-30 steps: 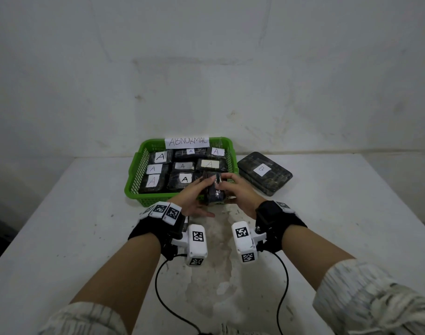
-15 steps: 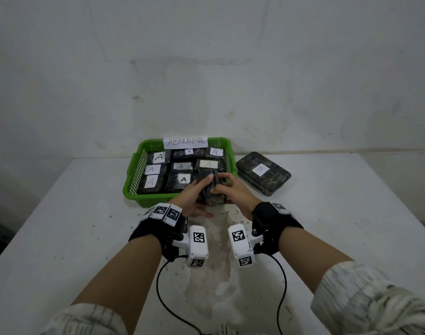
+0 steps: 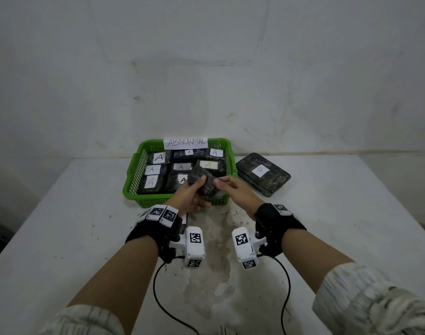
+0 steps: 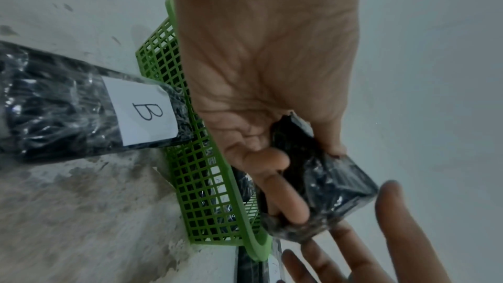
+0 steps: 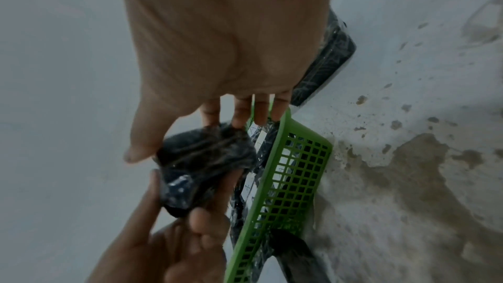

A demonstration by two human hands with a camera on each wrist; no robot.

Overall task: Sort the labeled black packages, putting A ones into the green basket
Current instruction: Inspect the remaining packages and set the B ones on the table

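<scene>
The black package (image 3: 203,182) had risen over the green basket (image 3: 134,184) — label hidden — left hand (image 3: 189,197) grasping it, right hand (image 3: 233,192) fingers touching it, grasp unclear.

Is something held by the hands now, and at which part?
The left hand grips a black package around its near end. The right hand touches its other end with thumb and fingertips.

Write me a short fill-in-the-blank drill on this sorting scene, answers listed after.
1. The paper sign on the green basket reads ____.
2. The package lying on the table right of the basket is labeled ____.
3. The left hand grips a black package above the basket's ____ right corner.

Answers: ABNORMAL; B; near
</scene>
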